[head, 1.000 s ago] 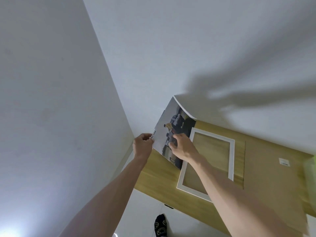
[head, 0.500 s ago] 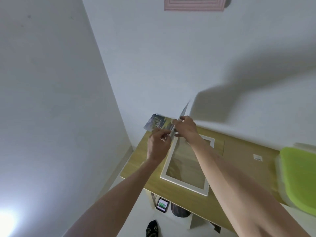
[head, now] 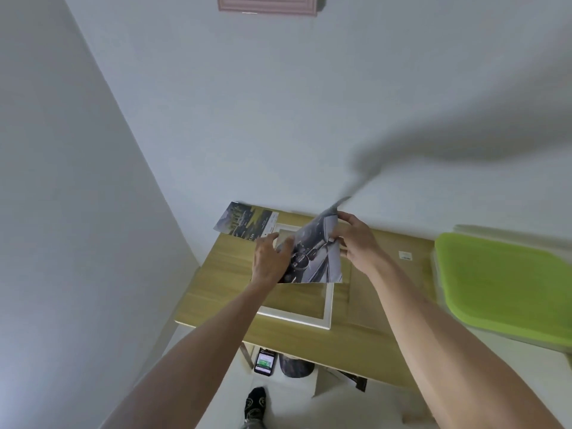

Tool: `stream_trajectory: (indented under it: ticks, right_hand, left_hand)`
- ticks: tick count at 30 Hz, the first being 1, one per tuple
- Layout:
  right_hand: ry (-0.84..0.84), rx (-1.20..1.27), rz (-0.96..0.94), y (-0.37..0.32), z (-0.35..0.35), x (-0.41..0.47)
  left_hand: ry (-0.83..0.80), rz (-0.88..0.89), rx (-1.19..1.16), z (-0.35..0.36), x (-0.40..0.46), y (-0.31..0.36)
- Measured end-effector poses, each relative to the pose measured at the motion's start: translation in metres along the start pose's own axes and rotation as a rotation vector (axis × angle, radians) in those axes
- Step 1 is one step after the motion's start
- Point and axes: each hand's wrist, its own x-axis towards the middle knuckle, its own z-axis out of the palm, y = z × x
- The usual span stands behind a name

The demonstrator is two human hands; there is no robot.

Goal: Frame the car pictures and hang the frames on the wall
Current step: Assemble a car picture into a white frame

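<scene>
I hold a grey car picture (head: 318, 258) over the wooden table (head: 216, 283), tilted, its top corner curling up. My left hand (head: 269, 261) grips its left edge and my right hand (head: 356, 239) pinches its upper right edge. Under it lies a white frame (head: 328, 308), flat on the table and empty in the middle. A second car picture (head: 244, 224) lies at the table's far left corner, partly over the edge. A pink frame (head: 266, 4) hangs on the wall above.
A brown backing board (head: 387, 274) with a small white label lies right of the frame. A green lidded box (head: 501, 283) stands at the right. Under the table are a phone (head: 264, 362) and a dark object; a socked foot (head: 255, 404) shows below.
The view has tilted down. The second picture was left lying at the table's far left corner. Both hands now hold the grey picture spread open over the white frame, lower and further right.
</scene>
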Motion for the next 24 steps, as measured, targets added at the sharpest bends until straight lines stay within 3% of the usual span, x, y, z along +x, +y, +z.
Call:
stream_trajectory:
  ticks: [3,7,14,24]
  right_hand:
    - [-0.034,0.047,0.009,0.005,-0.010,0.001]
    - [-0.005,0.030,0.002,0.013,-0.010,0.003]
    - [0.202,-0.266,0.125,0.054,0.013,0.020]
    - [0.431,-0.642,0.200,0.147,0.043,0.044]
  left_hand:
    - [-0.054,-0.192,-0.019,-0.004,0.025,-0.006]
    - [-0.114,-0.412,-0.212,-0.017,0.045,-0.007]
    - [-0.191,-0.367,-0.241,-0.039,0.075,-0.030]
    - [-0.336,-0.246,0.209,-0.020,0.084,-0.089]
